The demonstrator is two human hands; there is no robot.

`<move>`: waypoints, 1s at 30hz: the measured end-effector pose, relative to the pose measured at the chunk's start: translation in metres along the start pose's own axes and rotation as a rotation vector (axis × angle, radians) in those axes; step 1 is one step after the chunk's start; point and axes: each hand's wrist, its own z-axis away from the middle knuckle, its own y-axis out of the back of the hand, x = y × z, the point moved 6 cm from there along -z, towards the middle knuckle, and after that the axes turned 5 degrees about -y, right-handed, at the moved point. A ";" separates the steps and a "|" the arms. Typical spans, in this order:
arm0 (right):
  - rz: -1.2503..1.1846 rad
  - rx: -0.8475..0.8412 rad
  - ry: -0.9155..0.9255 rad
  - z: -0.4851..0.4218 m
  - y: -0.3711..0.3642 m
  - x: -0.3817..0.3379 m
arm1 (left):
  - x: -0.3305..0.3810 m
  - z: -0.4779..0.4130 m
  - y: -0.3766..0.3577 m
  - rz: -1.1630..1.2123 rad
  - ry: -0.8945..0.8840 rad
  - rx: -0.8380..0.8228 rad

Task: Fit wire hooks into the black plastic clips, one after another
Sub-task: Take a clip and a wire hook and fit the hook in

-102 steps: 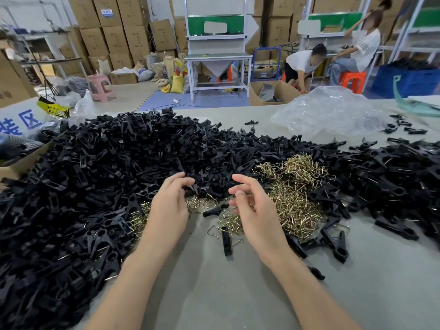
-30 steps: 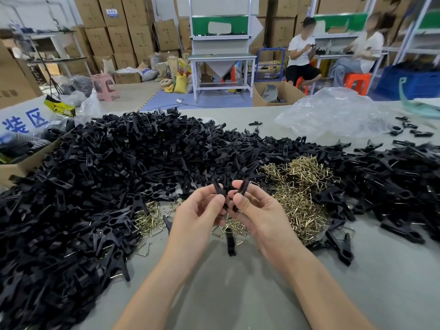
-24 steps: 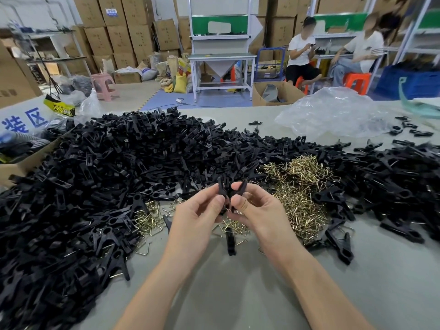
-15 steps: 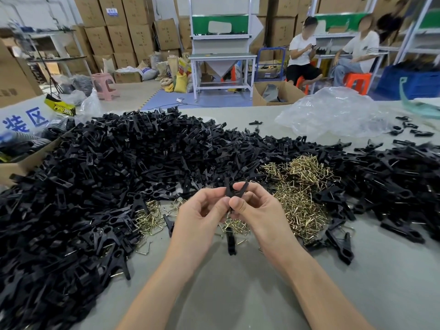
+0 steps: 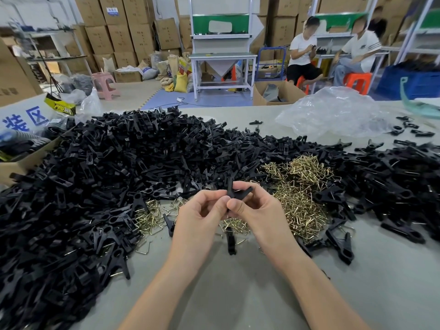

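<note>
A black plastic clip [image 5: 234, 192] is held up over the grey table [image 5: 238, 294], its two prongs splayed above my fingers. My left hand [image 5: 202, 219] pinches it from the left and my right hand [image 5: 256, 211] pinches it from the right, thumbs meeting at its lower part. Whether a wire hook sits in it is hidden by my fingers. Brass wire hooks [image 5: 300, 194] lie heaped just right of my hands, with a smaller scatter of hooks [image 5: 150, 217] to the left. A huge pile of black clips [image 5: 107, 177] fills the left and far side.
More black clips [image 5: 392, 182] spread to the right. A loose clip [image 5: 230, 241] lies below my hands. A crumpled clear plastic bag [image 5: 333, 113] sits at the far right, a cardboard box [image 5: 21, 160] at the left edge. Two people sit working at the back.
My hands went from reaching into the pile to lifting one clip between them. Over the last second they closed tighter together on it and the clip's prongs turned slightly.
</note>
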 end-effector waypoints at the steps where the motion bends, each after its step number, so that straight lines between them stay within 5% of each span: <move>1: 0.023 0.007 0.014 0.000 0.001 -0.001 | -0.001 0.000 0.000 0.000 -0.002 0.009; 21: -0.030 -0.003 0.022 -0.001 -0.001 -0.001 | 0.000 0.001 -0.001 0.033 -0.046 0.028; 30: -0.018 0.027 0.038 0.002 0.002 -0.006 | 0.005 0.010 -0.013 -0.366 -0.225 -0.089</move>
